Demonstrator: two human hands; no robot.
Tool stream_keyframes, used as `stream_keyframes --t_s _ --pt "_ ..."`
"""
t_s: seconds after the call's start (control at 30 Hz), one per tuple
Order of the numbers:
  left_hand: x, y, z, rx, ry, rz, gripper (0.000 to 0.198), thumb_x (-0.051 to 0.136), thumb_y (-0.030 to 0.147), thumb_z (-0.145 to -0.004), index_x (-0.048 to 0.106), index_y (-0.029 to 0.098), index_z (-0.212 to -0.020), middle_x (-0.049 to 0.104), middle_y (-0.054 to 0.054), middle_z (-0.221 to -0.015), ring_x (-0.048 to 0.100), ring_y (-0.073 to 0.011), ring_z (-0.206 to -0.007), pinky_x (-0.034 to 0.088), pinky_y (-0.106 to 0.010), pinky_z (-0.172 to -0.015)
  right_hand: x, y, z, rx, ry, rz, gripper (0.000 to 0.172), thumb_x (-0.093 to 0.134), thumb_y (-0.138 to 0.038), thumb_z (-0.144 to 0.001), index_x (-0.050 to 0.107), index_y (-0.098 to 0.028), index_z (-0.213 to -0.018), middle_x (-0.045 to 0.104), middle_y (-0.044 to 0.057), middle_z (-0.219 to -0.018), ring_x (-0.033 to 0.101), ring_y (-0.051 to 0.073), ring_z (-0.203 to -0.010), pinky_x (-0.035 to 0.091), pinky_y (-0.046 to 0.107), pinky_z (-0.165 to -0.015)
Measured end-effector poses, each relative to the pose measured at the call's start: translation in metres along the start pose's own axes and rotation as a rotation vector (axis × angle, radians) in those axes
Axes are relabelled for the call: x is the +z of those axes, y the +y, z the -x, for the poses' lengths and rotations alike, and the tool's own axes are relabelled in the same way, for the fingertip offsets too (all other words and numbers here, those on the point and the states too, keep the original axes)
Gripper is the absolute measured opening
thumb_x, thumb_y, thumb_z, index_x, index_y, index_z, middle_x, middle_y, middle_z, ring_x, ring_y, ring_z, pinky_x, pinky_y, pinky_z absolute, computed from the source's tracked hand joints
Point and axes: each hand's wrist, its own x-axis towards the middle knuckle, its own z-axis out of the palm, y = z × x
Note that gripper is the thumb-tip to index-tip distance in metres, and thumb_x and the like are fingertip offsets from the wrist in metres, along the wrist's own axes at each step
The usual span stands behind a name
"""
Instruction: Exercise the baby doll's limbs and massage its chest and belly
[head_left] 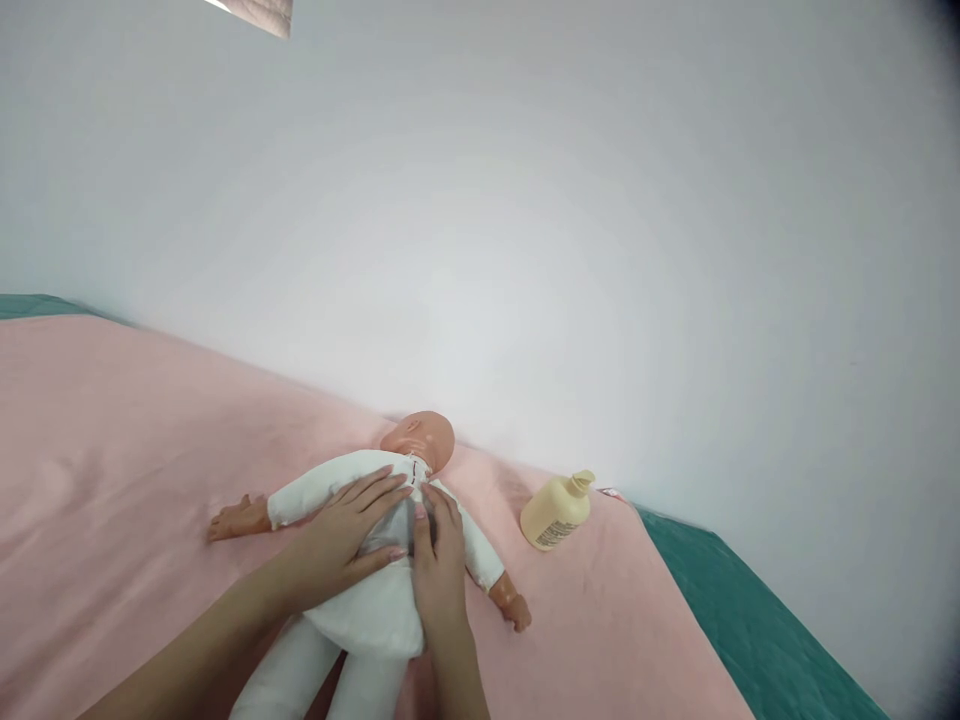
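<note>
white cloth-bodied baby doll lies at lower centre, left hand and right hand palm-down on its torso, fingers extended, clamping nothing — apparently a stroking or pressing step, calling next for light, even contact.

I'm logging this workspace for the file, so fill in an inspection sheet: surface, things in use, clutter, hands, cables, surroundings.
Surface: pink blanket, lightly creased; green cloth shows past its edges.
Things in use: doll, lying on the blanket, feet out of frame.
Clutter: bottle, standing on the blanket, apart from the doll.
Hands: left hand and right hand both rest on the doll's torso.
Cables: nothing seen.
Surroundings: pale wall behind.
</note>
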Motion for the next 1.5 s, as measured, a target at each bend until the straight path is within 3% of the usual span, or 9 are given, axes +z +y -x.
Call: stream_keyframes --t_s 0.17,0.37,0.63,0.77,0.87,1.0,1.13,1.37,1.5 --pt "-0.005 0.001 -0.002 0.017 0.081 -0.025 0.057 0.037 0.045 -0.107 0.029 0.025 -0.159 0.037 -0.007 -0.163 0.026 -0.0279 -0.152 0.033 -0.049 -0.12 -0.005 -0.002 0.001 0.011 0.072 -0.032 0.054 0.038 -0.058 -0.102 0.061 -0.02 -0.133 0.055 0.014 -0.144 0.049 0.026 -0.136 0.039 0.046 -0.116" --pt "0.007 -0.005 -0.001 0.012 -0.002 -0.113 0.065 0.04 0.055 -0.104 0.033 0.021 -0.159 0.043 -0.01 -0.159 0.027 -0.0319 -0.152 0.026 -0.053 -0.123 0.002 0.002 0.001 -0.006 -0.066 0.034 0.053 0.044 -0.055 -0.101 0.06 -0.019 -0.137 0.056 0.012 -0.146 0.047 0.027 -0.139 0.035 0.048 -0.118" --pt "-0.003 0.001 -0.004 -0.042 -0.076 -0.08 0.061 0.046 0.056 -0.102 0.047 0.02 -0.151 0.052 -0.012 -0.153 0.035 -0.0333 -0.148 0.031 -0.053 -0.12 -0.001 0.0 0.002 -0.021 -0.108 0.041 0.045 0.046 -0.051 -0.103 0.063 -0.022 -0.132 0.062 0.011 -0.138 0.054 0.026 -0.131 0.042 0.045 -0.113" --pt "-0.001 -0.002 -0.005 -0.028 -0.012 -0.082 0.062 0.043 0.056 -0.102 0.046 0.019 -0.152 0.05 -0.012 -0.154 0.033 -0.034 -0.149 0.03 -0.055 -0.12 -0.005 -0.004 0.001 -0.017 -0.108 0.087 0.047 0.046 -0.051 -0.102 0.061 -0.022 -0.136 0.057 0.012 -0.144 0.048 0.027 -0.138 0.038 0.049 -0.116" --pt "-0.02 0.01 -0.009 -0.025 0.046 -0.048 0.057 0.048 0.054 -0.101 0.053 0.02 -0.146 0.052 -0.012 -0.152 0.037 -0.0358 -0.146 0.037 -0.055 -0.116 -0.022 -0.024 0.005 -0.04 -0.083 0.179 0.047 0.052 -0.048 -0.098 0.063 -0.021 -0.134 0.057 0.013 -0.142 0.047 0.031 -0.137 0.04 0.051 -0.114" --pt "-0.069 0.044 -0.014 -0.084 -0.145 0.146 0.029 0.053 0.042 -0.1 0.069 0.025 -0.117 0.074 -0.004 -0.115 0.069 -0.0264 -0.108 0.054 -0.042 -0.099 -0.056 -0.06 0.019 -0.086 -0.272 0.289 0.022 0.057 -0.029 -0.095 0.074 -0.03 -0.109 0.073 0.004 -0.108 0.068 0.026 -0.104 0.054 0.037 -0.092" --pt "-0.098 0.07 -0.007 -0.155 -0.424 0.266 0.011 0.068 0.03 -0.09 0.074 0.03 -0.099 0.075 0.004 -0.101 0.071 -0.0249 -0.099 0.057 -0.037 -0.091 -0.073 -0.074 0.032 -0.215 -0.585 0.327 0.034 0.059 -0.012 -0.088 0.079 -0.034 -0.105 0.078 -0.002 -0.105 0.074 0.022 -0.094 0.055 0.028 -0.08" --pt "-0.091 0.071 0.0 -0.187 -0.453 0.218 0.011 0.071 0.023 -0.081 0.078 0.026 -0.088 0.076 0.0 -0.088 0.073 -0.0254 -0.075 0.06 -0.033 -0.064 -0.053 -0.068 0.033 -0.159 -0.703 0.448 0.044 0.049 0.002 -0.076 0.081 -0.026 -0.089 0.079 0.002 -0.096 0.074 0.022 -0.083 0.051 0.027 -0.069" --pt "-0.088 0.068 0.0 -0.212 -0.466 0.193 0.013 0.074 0.024 -0.076 0.078 0.026 -0.089 0.076 0.0 -0.09 0.073 -0.0251 -0.074 0.061 -0.032 -0.064 -0.047 -0.071 0.032 -0.164 -0.703 0.469 0.042 0.048 0.005 -0.074 0.078 -0.024 -0.075 0.077 0.002 -0.088 0.072 0.02 -0.077 0.048 0.025 -0.064"
